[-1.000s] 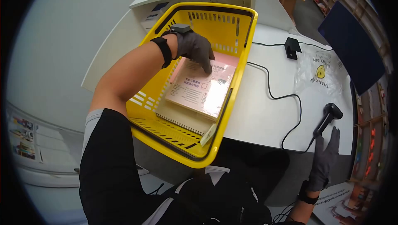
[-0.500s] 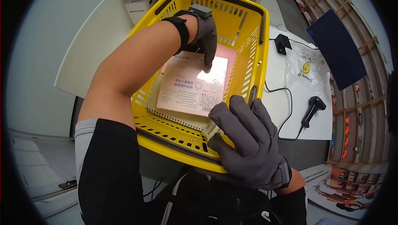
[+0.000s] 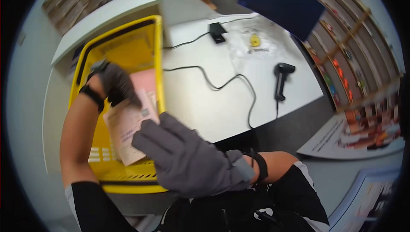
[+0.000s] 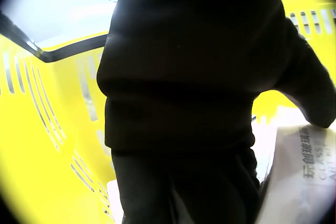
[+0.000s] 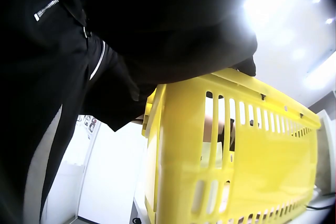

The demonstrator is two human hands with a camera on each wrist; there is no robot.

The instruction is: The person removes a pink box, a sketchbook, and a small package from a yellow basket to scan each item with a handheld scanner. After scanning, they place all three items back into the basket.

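A yellow shopping basket [image 3: 159,52] stands on the white counter at the left in the head view. My gloved left hand [image 3: 121,86] reaches inside it and grips the upper end of a pale pink glass art kit box [image 3: 128,131]. Printing on that box [image 4: 307,171] shows in the left wrist view, with the thumb at its edge. The box is tilted, and another pink item [image 3: 145,79] lies behind it. My gloved right hand [image 3: 188,159] is over the basket's near right rim, fingers extended toward the box. The right wrist view shows the basket's slotted side [image 5: 273,155] below that hand.
A handheld barcode scanner [image 3: 280,80] lies on the counter's right part. Beyond it are a clear plastic bag [image 3: 245,54], a small black stand [image 3: 217,32] and a dark monitor [image 3: 282,3]. A black cable [image 3: 213,87] curves across the counter [image 3: 192,112].
My right hand has come from beside the scanner to the basket's near right rim. My left hand has gripped the pink box and tilted it. The head view has swung right.
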